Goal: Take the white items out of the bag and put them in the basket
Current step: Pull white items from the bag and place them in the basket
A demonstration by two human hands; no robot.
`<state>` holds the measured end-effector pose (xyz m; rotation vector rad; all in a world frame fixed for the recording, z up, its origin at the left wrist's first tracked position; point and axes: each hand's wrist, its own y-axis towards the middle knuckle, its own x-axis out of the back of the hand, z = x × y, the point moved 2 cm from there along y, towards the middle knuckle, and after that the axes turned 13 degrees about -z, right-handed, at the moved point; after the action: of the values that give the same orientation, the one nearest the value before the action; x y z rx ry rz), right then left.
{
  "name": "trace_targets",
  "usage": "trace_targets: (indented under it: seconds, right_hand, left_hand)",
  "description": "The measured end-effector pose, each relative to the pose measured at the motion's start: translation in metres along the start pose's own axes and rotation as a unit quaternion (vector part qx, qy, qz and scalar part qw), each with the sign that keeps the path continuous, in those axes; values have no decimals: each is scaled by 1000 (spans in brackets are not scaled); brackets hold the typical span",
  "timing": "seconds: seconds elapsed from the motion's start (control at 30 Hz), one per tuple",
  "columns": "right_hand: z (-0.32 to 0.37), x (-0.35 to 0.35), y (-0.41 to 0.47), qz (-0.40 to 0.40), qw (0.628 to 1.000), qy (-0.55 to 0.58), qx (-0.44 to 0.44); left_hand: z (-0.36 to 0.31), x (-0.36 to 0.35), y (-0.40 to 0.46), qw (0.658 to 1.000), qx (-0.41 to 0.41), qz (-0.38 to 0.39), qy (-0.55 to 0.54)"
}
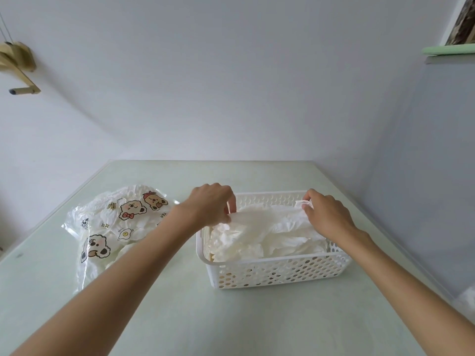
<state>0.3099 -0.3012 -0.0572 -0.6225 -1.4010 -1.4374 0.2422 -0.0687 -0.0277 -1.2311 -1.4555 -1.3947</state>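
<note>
As a thin white sheet (270,217) was stretched across the top of the white perforated basket (280,273), the left hand (210,205) pinched one end with curled fingers near the basket's far left corner while the right hand (326,214) gripped the opposite end near the far right corner, a two-handed hold that apparently kept the limp material spread so it could settle flat inside rather than bunch up. Beneath it, other crumpled white items (239,246) already lay heaped in the basket, filling much of it. The clear plastic bag (113,227), printed with cartoon bears and a fried egg, lay slumped on the pale green desk (180,317) just to the left of the basket, within easy reach of the left arm; white items (133,249) still showed through its film, suggesting the job was only partly done. How many remained in the bag could not be made out
</note>
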Motion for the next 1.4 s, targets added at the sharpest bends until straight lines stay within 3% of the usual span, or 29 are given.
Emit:
trace_targets:
  seconds: [0.17, 0.23, 0.3, 0.37, 0.47, 0.53, 0.8, 1.0, 1.07, 1.13, 1.2, 1.27, 1.4]
  right_hand:
    - [6, -1, -2, 66, 997, -36, 23]
    - [6, 14, -4, 33, 999, -18, 27]
    - [8, 34, -10, -52, 996, 20, 71]
    - [18, 46, -17, -54, 985, 83, 142]
    - [37, 38, -22, 107, 968, 101, 203]
    - [43, 27, -23, 158, 963, 83, 200]
    - [36, 9, -21, 163, 965, 113, 170]
    - [28, 22, -23, 274, 934, 149, 171]
    - [13, 51, -8, 223, 942, 213, 136]
    - [-5, 82, 9, 115, 946, 292, 80]
    - [-11, 92, 20, 65, 948, 307, 50]
    - [1, 77, 23, 105, 957, 265, 60]
    - [29, 15, 7, 314, 936, 102, 124]
  left_hand:
    - [-3, -6, 1, 997, -3, -42, 58]
    - [0, 2, -8, 995, 0, -89, 40]
    - [0, 10, -21, 992, -10, -122, -7]
    - [-7, 14, -33, 994, -41, -81, -56]
    - [-26, 5, -36, 995, -86, 10, -53]
    - [-34, -5, -31, 993, -106, 28, -34]
    - [-28, -3, -23, 993, -114, 12, -1]
    - [-24, 1, -30, 964, -80, 207, -145]
    - [-10, 19, -24, 963, -42, 183, -193]
    - [2, 37, -14, 974, -29, 97, -202]
    - [-2, 41, -5, 984, -38, 14, -174]
    - [-20, 28, 1, 986, -70, 30, -146]
    - [-40, -29, 5, 974, -126, 187, 15]
